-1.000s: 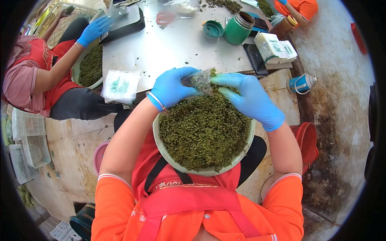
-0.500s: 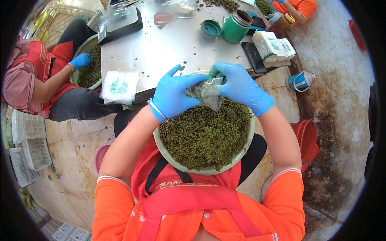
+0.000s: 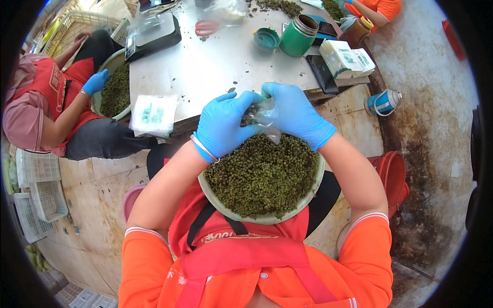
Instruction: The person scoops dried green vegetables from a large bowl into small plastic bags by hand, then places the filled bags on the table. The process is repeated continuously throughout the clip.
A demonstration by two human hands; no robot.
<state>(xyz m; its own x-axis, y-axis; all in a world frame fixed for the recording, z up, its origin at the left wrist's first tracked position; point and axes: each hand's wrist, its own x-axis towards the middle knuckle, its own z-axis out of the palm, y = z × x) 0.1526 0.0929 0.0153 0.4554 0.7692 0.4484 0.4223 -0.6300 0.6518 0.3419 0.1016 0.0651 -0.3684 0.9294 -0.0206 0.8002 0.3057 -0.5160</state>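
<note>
A small clear plastic bag [image 3: 268, 119] is pinched between my blue-gloved hands above the far part of a wide, pale basin. My left hand [image 3: 222, 124] grips its left side, fingers curled toward it. On the other side, my right hand [image 3: 298, 114] holds the bag's upper right edge with thumb and fingers together. What is inside the bag is mostly hidden by my fingers. Small, round green-brown peppercorn-like berries [image 3: 262, 179] heap in the basin [image 3: 280, 219], which rests on my lap.
A metal table [image 3: 215, 61] ahead carries a stack of printed bags [image 3: 154, 115], a scale [image 3: 154, 36], red-handled scissors [image 3: 206, 27], a green jar [image 3: 299, 36] and packets [image 3: 346, 59]. A co-worker [image 3: 56, 102] sits left by another basin. A red bucket [image 3: 391, 177] stands at right.
Both hands have shifted slightly, the right one a little leftward, still holding the bag. The co-worker's gloved hand has moved back from the berries in the other basin.
</note>
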